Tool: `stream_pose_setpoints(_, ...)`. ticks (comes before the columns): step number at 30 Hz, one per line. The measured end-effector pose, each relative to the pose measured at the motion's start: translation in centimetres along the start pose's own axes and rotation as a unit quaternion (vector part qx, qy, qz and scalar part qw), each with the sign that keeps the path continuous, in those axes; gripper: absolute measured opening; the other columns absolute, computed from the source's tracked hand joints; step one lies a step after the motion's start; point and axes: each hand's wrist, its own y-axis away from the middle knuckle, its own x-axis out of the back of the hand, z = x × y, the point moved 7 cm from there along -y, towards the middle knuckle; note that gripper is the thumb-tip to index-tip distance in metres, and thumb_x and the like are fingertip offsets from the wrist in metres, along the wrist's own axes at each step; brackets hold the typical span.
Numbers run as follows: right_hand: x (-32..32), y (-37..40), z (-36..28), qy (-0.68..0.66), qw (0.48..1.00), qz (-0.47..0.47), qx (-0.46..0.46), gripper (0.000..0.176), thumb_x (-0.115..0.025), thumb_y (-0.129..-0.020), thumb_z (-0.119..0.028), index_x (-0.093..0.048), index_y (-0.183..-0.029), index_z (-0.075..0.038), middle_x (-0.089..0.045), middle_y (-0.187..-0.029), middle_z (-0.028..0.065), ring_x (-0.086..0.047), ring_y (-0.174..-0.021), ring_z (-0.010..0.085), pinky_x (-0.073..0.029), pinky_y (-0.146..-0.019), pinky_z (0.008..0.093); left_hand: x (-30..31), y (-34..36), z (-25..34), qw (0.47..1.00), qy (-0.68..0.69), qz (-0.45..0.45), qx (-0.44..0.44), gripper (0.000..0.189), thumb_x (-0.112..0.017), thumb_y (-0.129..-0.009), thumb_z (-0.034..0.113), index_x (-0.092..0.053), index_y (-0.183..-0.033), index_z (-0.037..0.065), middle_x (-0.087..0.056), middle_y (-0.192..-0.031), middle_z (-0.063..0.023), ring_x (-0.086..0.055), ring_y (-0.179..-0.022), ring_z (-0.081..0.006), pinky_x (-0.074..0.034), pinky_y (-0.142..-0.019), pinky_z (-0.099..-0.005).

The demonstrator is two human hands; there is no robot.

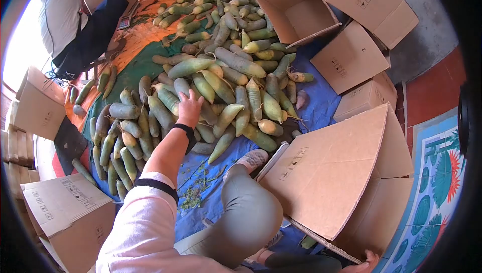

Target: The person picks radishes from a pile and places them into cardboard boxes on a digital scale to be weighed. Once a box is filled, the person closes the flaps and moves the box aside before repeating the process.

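Note:
My left hand [190, 108] reaches into a large heap of green radishes [233, 62]. Its fingers are spread over the pile, at the lower end of one grey-green radish [182, 86]; no firm grip shows. At the bottom right, my right hand [369, 262] is at the lower edge of a tilted cardboard box [321, 172], with its fingers curled round the cardboard and partly cut off by the view. The box leans beside my bent knee, its open side facing right.
Blue tarp [201, 218] with leaf scraps lies under the heap, beside green and orange sheets. Several cardboard boxes stand around, including an open one [296, 7] at the back and a closed one [65, 213] at left. Another person [85, 27] sits at upper left near a calculator [124, 22].

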Motion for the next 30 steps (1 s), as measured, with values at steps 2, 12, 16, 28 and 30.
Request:
stream_pose_setpoints(2,0.1,-0.1,-0.2,0.002,1.000,-0.006,-0.006,0.055,-0.021,-0.097,-0.034,-0.061,-0.078,-0.001,-0.057,-0.073,0.0175,-0.053,-0.066,0.0352,-0.046,-0.066,0.0441,-0.5,0.6,-0.5,0.999,0.013,0.048,0.009,0.050,-0.059,-0.076,0.008,-0.045,-0.122,0.017,-0.032,-0.136,-0.0204,-0.037,-0.119,-0.0486,-0.049,-0.083,-0.0464)
stream_pose_setpoints(12,0.4,-0.4,-0.5,-0.033,0.999,0.022,-0.021,0.052,-0.029,-0.097,-0.036,-0.063,-0.078,-0.001,-0.058,-0.075,0.0184,-0.056,-0.070,0.0353,-0.047,-0.067,0.0440,-1.5,7.8,-12.1,0.838,0.514,0.124,0.132,0.040,-0.061,-0.080,0.010,-0.038,-0.114,0.008,-0.057,-0.096,-0.0206,-0.060,-0.086,-0.0338,-0.050,-0.072,-0.0385)
stream_pose_setpoints(16,-0.7,1.8,1.5,-0.054,0.998,0.016,-0.039,0.036,-0.029,-0.094,-0.024,-0.051,-0.080,0.001,-0.046,-0.073,0.0155,-0.045,-0.069,0.0315,-0.035,-0.066,0.0419,-4.0,12.6,-12.1,0.615,0.758,0.030,0.218,0.040,-0.059,-0.084,0.010,-0.036,-0.117,0.006,-0.053,-0.104,-0.0135,-0.059,-0.089,-0.0231,-0.056,-0.063,-0.0342)
stream_pose_setpoints(28,0.7,0.6,-0.5,-0.049,0.998,0.024,-0.014,0.032,-0.031,-0.092,-0.020,-0.052,-0.078,0.001,-0.049,-0.074,0.0168,-0.047,-0.071,0.0337,-0.035,-0.067,0.0434,-12.4,26.1,-11.0,0.812,0.488,-0.176,0.266,0.046,-0.068,-0.078,0.027,-0.050,-0.112,0.003,-0.064,-0.090,-0.0138,-0.064,-0.087,-0.0278,-0.054,-0.065,-0.0355)
stream_pose_setpoints(30,0.3,0.8,0.1,-0.055,0.998,0.015,-0.016,0.032,-0.031,-0.092,-0.019,-0.052,-0.078,0.001,-0.049,-0.074,0.0166,-0.047,-0.071,0.0338,-0.035,-0.066,0.0433,-12.7,26.8,-10.5,0.876,0.362,-0.192,0.256,0.049,-0.063,-0.078,0.036,-0.051,-0.110,0.000,-0.064,-0.092,-0.0192,-0.063,-0.089,-0.0295,-0.051,-0.075,-0.0407)
